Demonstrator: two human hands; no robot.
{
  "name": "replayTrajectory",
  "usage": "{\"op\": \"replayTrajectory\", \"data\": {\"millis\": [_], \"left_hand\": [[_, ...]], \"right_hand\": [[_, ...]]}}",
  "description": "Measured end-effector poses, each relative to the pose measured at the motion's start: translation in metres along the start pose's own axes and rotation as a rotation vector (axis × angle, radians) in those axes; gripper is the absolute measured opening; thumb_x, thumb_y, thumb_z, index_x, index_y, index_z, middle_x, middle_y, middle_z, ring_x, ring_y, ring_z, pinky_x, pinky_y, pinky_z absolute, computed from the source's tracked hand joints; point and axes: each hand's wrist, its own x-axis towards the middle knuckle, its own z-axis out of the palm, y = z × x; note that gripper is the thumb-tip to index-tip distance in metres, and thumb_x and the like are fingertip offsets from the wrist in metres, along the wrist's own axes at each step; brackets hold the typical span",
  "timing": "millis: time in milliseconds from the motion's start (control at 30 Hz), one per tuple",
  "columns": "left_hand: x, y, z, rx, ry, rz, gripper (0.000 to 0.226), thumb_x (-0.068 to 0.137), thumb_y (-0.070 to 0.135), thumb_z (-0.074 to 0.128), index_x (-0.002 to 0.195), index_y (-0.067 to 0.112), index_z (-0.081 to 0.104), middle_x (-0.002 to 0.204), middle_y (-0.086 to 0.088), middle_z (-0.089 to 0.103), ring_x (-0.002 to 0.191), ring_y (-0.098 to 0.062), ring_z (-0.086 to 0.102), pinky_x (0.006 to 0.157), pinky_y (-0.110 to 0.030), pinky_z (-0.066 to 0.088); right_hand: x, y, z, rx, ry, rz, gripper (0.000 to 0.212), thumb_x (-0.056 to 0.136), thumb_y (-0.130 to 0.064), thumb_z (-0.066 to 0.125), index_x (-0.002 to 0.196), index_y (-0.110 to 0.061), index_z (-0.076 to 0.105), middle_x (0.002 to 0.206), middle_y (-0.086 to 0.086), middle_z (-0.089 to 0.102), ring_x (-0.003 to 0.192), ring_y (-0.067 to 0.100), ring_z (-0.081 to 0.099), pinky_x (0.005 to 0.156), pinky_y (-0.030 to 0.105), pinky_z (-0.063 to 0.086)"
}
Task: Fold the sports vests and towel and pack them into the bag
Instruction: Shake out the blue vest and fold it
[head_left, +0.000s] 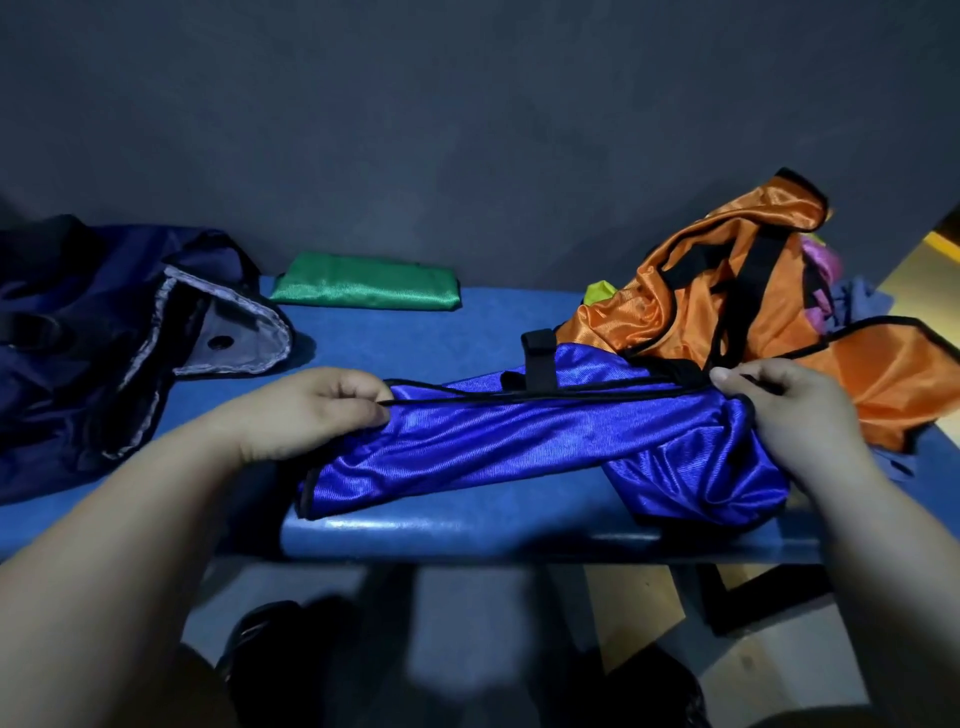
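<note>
Both left hand and right hand pinch blue vest by edge.

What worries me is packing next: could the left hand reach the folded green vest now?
Likely yes: the left hand pinches the blue vest, but only bare bench separates it from the green vest.

On counter: vest between left hand and right hand; bag left of left hand, folded vest behind it, pile behind right hand.
</note>
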Motion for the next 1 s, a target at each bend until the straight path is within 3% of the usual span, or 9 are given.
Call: {"op": "replayTrajectory", "data": {"millis": [100,167,300,400,567,667,733,833,1000], "left_hand": [[0.002,0.002,0.000,-0.092,0.124,0.041,0.008,0.086,0.024,0.063,0.079,0.025,0.066,0.071,-0.007,0.049,0.064,-0.019,0.039,0.053,-0.021,0.036],[0.001,0.001,0.000,-0.093,0.243,0.083,0.021,0.098,0.012,0.054,0.082,0.025,0.061,0.074,-0.008,0.044,0.065,-0.021,0.033,0.050,-0.019,0.032],[-0.013,0.010,-0.004,-0.099,0.467,0.215,0.014,0.098,0.015,0.054,0.086,0.021,0.059,0.070,0.005,0.046,0.065,-0.011,0.037,0.061,-0.023,0.033],[-0.033,0.024,-0.014,-0.257,0.603,0.274,0.018,0.098,0.008,0.051,0.090,0.022,0.058,0.069,0.009,0.050,0.062,-0.004,0.040,0.057,-0.016,0.034],[-0.085,0.064,-0.044,-0.469,0.755,0.309,0.024,0.099,0.004,0.045,0.087,0.021,0.056,0.079,-0.002,0.055,0.070,-0.012,0.047,0.066,-0.026,0.037],[-0.114,0.080,-0.072,-0.454,0.783,0.277,0.025,0.097,0.004,0.048,0.084,0.022,0.058,0.067,0.004,0.056,0.059,-0.008,0.048,0.060,-0.023,0.039],[-0.120,0.076,-0.089,-0.369,0.789,0.186,0.024,0.096,0.006,0.051,0.082,0.022,0.061,0.064,0.004,0.057,0.057,-0.011,0.048,0.058,-0.027,0.038],[-0.102,0.050,-0.106,-0.079,0.799,0.016,0.017,0.094,0.006,0.055,0.082,0.017,0.061,0.070,-0.004,0.058,0.062,-0.016,0.047,0.058,-0.029,0.035],[-0.044,-0.008,-0.109,0.434,0.728,-0.206,0.010,0.091,0.013,0.059,0.083,0.018,0.059,0.098,-0.011,0.069,0.089,-0.024,0.060,0.076,-0.029,0.040]], "right_hand": [[0.000,0.000,-0.002,0.015,0.007,-0.002,0.013,0.088,-0.033,0.069,0.086,-0.021,0.072,0.088,-0.009,0.068,0.084,0.008,0.061,0.071,0.028,0.044],[-0.002,-0.004,-0.003,0.017,0.015,-0.025,0.012,0.089,-0.033,0.068,0.084,-0.022,0.071,0.088,-0.010,0.068,0.083,0.005,0.059,0.067,0.023,0.042],[-0.011,-0.018,-0.007,0.013,0.021,-0.108,0.013,0.089,-0.033,0.068,0.078,-0.025,0.069,0.086,-0.011,0.068,0.083,0.009,0.060,0.071,0.028,0.043],[-0.021,-0.037,-0.013,0.048,0.001,-0.161,0.012,0.088,-0.032,0.068,0.077,-0.027,0.069,0.085,-0.012,0.068,0.085,0.008,0.061,0.076,0.031,0.044],[-0.043,-0.089,-0.033,0.109,-0.111,-0.354,0.013,0.086,-0.020,0.071,0.073,-0.022,0.071,0.076,-0.014,0.070,0.072,-0.001,0.061,0.065,0.006,0.043],[-0.047,-0.126,-0.054,0.117,-0.306,-0.428,0.002,0.078,-0.028,0.072,0.077,-0.027,0.072,0.072,-0.014,0.070,0.063,-0.005,0.059,0.062,0.006,0.044],[-0.043,-0.144,-0.059,0.050,-0.419,-0.421,0.007,0.075,-0.035,0.072,0.075,-0.028,0.074,0.078,-0.010,0.073,0.068,-0.002,0.062,0.067,0.011,0.047],[-0.025,-0.155,-0.038,-0.101,-0.523,-0.408,0.007,0.083,-0.021,0.073,0.076,-0.022,0.075,0.084,-0.004,0.075,0.076,0.004,0.066,0.072,0.016,0.049],[0.018,-0.124,0.036,-0.383,-0.484,-0.354,0.012,0.082,-0.027,0.077,0.074,-0.024,0.070,0.075,-0.008,0.069,0.076,0.008,0.061,0.067,0.014,0.043]]}}
